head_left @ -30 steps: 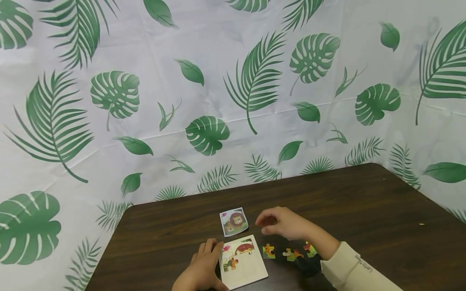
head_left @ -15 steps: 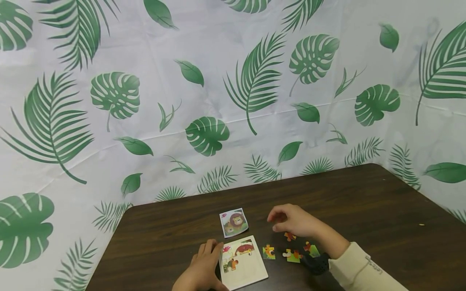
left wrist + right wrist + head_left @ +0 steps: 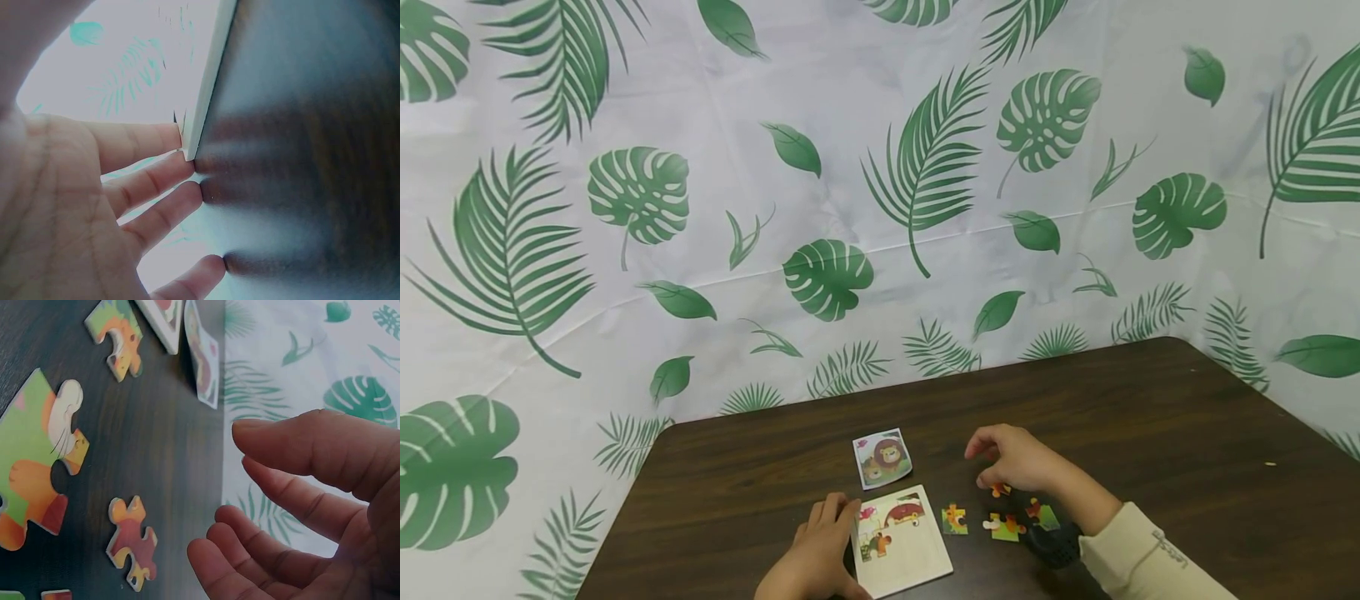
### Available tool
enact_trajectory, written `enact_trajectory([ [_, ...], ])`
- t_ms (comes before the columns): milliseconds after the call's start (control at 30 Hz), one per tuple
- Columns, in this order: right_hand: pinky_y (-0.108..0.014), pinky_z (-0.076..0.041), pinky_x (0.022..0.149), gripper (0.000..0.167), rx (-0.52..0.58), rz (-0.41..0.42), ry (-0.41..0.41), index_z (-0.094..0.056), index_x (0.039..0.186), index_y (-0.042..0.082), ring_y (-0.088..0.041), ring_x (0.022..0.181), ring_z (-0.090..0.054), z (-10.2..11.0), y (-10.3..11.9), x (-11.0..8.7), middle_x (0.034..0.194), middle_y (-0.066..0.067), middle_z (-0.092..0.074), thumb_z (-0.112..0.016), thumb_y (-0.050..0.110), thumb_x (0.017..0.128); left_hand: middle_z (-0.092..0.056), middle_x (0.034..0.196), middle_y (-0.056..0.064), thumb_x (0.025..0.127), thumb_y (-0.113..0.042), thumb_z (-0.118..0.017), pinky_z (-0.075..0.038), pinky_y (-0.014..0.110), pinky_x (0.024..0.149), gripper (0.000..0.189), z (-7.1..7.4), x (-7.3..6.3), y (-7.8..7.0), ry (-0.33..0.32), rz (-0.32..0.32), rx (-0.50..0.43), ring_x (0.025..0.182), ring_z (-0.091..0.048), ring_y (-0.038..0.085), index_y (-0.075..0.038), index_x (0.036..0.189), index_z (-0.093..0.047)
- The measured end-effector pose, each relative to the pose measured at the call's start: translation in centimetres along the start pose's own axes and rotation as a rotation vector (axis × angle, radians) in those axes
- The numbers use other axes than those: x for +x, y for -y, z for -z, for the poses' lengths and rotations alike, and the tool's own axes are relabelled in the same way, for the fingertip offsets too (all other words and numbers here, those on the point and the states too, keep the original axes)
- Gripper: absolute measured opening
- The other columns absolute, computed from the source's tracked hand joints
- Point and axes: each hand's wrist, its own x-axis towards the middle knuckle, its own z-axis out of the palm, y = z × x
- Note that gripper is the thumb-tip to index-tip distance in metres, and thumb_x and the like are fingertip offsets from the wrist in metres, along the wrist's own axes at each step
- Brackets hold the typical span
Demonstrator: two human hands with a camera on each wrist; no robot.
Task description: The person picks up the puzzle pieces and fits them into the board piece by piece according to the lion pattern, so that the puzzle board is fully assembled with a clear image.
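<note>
A pale wooden puzzle board lies on the dark table, with several pieces fitted along its upper and left parts. My left hand rests at its left side; in the left wrist view the straight fingers touch the board's edge and the tabletop. Empty and loosely curved, my right hand hovers above a red-orange puzzle piece, with thumb and fingers apart. Near it lie a green-and-orange piece, another with a white muzzle and a partly hidden one.
A lion picture card lies just behind the board. The brown table runs back to a white hanging cloth printed with green leaves. A dark wrist device sits below the right wrist.
My right hand has moved right, away from the board and card, to over the loose pieces; the red-orange piece has come into sight beneath it. My left hand has stayed at the board.
</note>
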Motion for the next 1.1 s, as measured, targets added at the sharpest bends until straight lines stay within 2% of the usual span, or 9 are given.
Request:
enact_trajectory([
  [267,-0.048,-0.047,0.075,0.032,-0.010,-0.067,-0.036,-0.063,0.088,0.008,-0.032,0.094,-0.057,-0.2,-0.3,0.0,0.096,-0.004,-0.061,-0.078,-0.003,0.063,-0.026,0.135,0.020,0.057,-0.041,-0.084,-0.028,0.067,0.084,0.106,0.2,0.0,-0.1,0.000,0.006,-0.010,0.121,-0.025,0.044,0.000,0.140,-0.033],
  [567,-0.042,-0.045,0.069,0.041,-0.131,-0.088,-0.092,-0.060,0.089,0.008,-0.025,0.083,-0.053,-0.4,-1.5,0.2,0.092,-0.008,-0.058,-0.080,-0.003,0.055,-0.028,0.133,0.018,0.057,-0.041,-0.084,-0.029,0.066,0.083,0.105,0.2,0.0,0.0,0.005,0.006,0.002,0.118,-0.028,0.042,0.000,0.139,-0.034],
  [867,-0.037,-0.041,0.061,0.048,-0.222,-0.165,-0.080,-0.055,0.090,0.006,-0.023,0.075,-0.045,-0.6,-2.0,0.0,0.087,-0.009,-0.050,-0.088,0.009,0.055,-0.028,0.132,0.018,0.056,-0.041,-0.084,-0.029,0.065,0.083,0.105,0.2,-0.1,-0.1,0.003,0.002,-0.006,0.118,-0.028,0.042,-0.001,0.139,-0.035],
  [1100,-0.036,-0.039,0.058,0.048,-0.240,-0.179,-0.081,-0.053,0.090,0.006,-0.023,0.073,-0.043,-0.9,-1.9,0.0,0.085,-0.008,-0.047,-0.087,0.010,0.058,-0.029,0.132,0.018,0.057,-0.040,-0.085,-0.029,0.066,0.083,0.104,0.2,0.0,-0.2,0.000,0.003,-0.006,0.118,-0.028,0.042,-0.001,0.139,-0.035],
])
